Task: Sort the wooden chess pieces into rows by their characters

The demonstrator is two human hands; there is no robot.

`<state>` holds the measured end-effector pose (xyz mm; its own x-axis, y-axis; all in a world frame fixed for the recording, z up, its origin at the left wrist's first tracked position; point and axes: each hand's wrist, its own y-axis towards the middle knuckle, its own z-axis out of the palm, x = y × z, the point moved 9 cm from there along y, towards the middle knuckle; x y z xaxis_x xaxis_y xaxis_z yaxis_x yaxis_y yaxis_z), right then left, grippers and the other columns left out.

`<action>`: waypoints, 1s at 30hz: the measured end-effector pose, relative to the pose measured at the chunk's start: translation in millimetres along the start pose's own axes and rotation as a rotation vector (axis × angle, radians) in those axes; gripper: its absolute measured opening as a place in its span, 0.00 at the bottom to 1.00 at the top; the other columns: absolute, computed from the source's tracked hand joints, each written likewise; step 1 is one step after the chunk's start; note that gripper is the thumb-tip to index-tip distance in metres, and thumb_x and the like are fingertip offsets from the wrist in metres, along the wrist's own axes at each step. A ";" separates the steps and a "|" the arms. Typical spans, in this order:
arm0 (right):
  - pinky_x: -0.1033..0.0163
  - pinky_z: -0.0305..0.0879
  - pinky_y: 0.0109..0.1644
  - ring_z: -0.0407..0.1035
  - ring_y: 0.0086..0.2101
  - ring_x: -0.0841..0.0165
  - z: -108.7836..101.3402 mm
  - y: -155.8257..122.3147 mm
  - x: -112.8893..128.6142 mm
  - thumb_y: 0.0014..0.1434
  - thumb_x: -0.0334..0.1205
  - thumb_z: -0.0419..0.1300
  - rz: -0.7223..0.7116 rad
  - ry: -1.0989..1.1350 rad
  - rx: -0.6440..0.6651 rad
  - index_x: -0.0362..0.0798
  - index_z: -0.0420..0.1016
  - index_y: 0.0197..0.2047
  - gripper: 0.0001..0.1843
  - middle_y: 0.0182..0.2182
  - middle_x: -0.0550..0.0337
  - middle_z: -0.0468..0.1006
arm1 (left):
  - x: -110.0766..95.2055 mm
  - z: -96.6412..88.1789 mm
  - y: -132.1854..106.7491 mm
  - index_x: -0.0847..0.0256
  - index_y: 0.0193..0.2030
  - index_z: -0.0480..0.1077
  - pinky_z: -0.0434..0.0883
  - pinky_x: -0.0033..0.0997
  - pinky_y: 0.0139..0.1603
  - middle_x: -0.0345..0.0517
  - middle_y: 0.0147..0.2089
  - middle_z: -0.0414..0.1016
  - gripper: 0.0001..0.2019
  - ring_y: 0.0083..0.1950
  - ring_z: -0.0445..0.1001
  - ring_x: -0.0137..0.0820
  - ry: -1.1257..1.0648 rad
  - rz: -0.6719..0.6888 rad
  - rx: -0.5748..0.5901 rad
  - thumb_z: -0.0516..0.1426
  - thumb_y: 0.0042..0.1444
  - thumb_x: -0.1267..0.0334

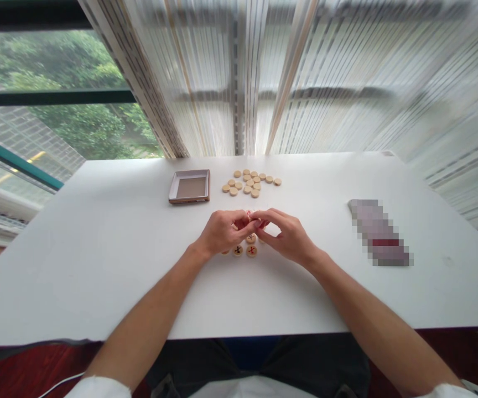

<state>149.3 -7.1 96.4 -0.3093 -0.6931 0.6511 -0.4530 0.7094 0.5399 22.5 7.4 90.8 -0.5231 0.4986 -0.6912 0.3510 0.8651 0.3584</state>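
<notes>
My left hand and my right hand meet over the middle of the white table, fingertips pinched together and touching. Whatever lies between the fingers is mostly hidden. Just past the fingertips a round piece with a red character partly shows; I cannot tell whether it is held. Below the hands lie wooden Chinese chess pieces, face up: one with a black character, one with a red character and another dark-marked piece. More pieces are partly covered by the hands.
Several plain-looking wooden discs lie loosely grouped farther back on the white table. An open shallow box stands left of them. At the right lies a pixelated, blurred-out object. Vertical blinds hang behind the table's far edge.
</notes>
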 end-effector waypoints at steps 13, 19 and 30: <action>0.69 0.70 0.28 0.74 0.34 0.69 -1.9 1.1 -2.5 0.63 0.37 0.63 0.049 0.007 -0.007 0.52 0.75 0.49 0.11 0.37 0.59 0.79 | -7.7 -0.8 0.3 0.62 0.27 0.72 0.65 0.22 0.29 0.38 0.23 0.73 0.15 0.25 0.67 0.23 0.019 0.060 0.006 0.54 0.63 0.58; 0.64 0.76 0.35 0.76 0.34 0.67 -9.1 3.6 -3.7 0.62 0.42 0.65 0.089 0.025 -0.063 0.52 0.76 0.47 0.10 0.36 0.58 0.81 | -3.6 -3.0 0.3 0.60 0.31 0.71 0.68 0.23 0.34 0.38 0.28 0.77 0.15 0.27 0.72 0.25 -0.009 0.013 0.028 0.48 0.67 0.62; 0.59 0.80 0.45 0.79 0.39 0.66 -8.9 2.6 -17.6 0.64 0.39 0.61 0.162 0.177 -0.085 0.52 0.76 0.54 0.15 0.41 0.58 0.82 | -0.6 -2.7 -0.2 0.59 0.36 0.72 0.67 0.22 0.32 0.38 0.28 0.77 0.10 0.27 0.72 0.25 0.134 0.048 -0.001 0.51 0.65 0.62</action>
<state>161.0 8.0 91.1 -0.2174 -0.5419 0.8118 -0.3353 0.8225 0.4593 20.6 7.1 92.9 -0.6045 0.5425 -0.5833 0.3772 0.8399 0.3903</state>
